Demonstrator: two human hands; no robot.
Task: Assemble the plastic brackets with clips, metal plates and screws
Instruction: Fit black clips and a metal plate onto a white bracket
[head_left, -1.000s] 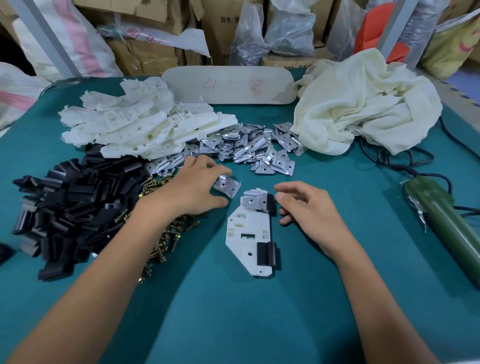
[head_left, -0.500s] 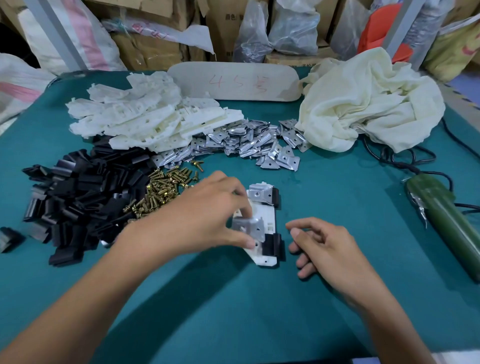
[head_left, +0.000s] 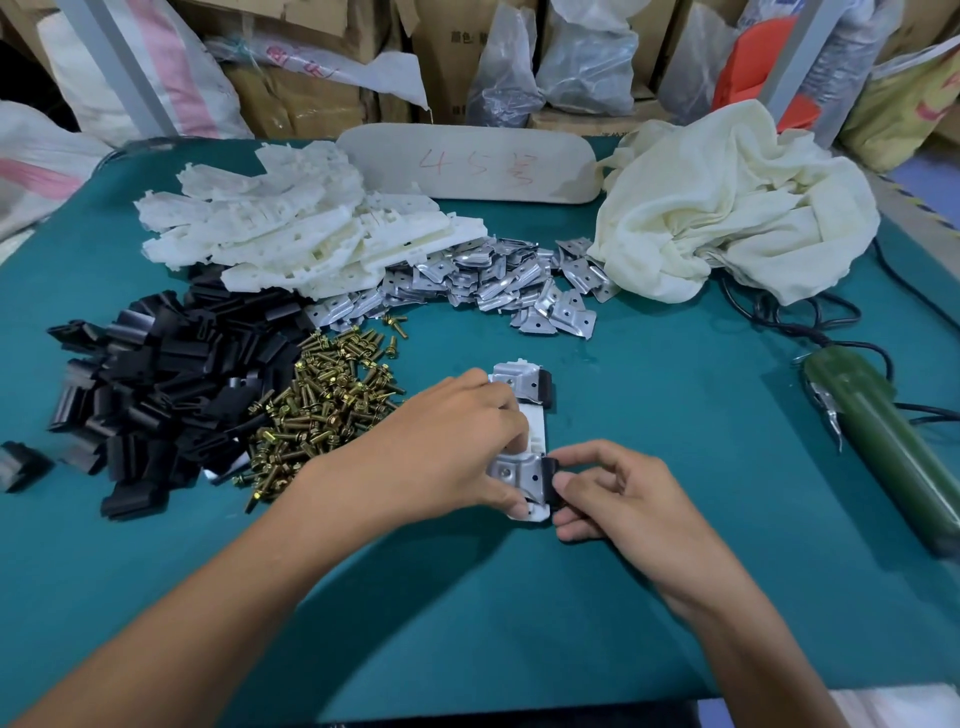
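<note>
Left hand (head_left: 441, 457): fingers curled down over the white bracket (head_left: 536, 431), thumb and fingertips pinching the near metal plate (head_left: 511, 474) flat against it. Right hand (head_left: 623, 499): thumb and forefinger closed on the black clip (head_left: 548, 480) at the bracket's right edge, other fingers tucked loosely beneath.

Bracket lies flat on the teal table (head_left: 675, 545), front centre, near the screw pile (head_left: 322, 410). A second plate (head_left: 514, 382) and second clip (head_left: 544, 391) sit at its far end, apparently already seated.

Handling, as judged:
- Bracket is thin moulded plastic, so it is light and fairly stiff. It is likely to slide if pushed from one side and wants pinning down flat from above.
- Plate is thin stamped sheet, so it is light, rigid and smooth, with edges possibly sharp. It is best taken by its edges, leaving the holes uncovered for screws.
- Clip is small, hard-looking and glossy. A side pinch across its narrow width suits, pressing straight onto the bracket edge. Whether it is fully home cannot be told, because fingers hide the joint.

Stock behind: heap of white brackets (head_left: 291, 234), loose plates (head_left: 493, 280), black clips (head_left: 156, 384). Green power driver (head_left: 883, 441) lies to the right, well apart, with no hand on it.
</note>
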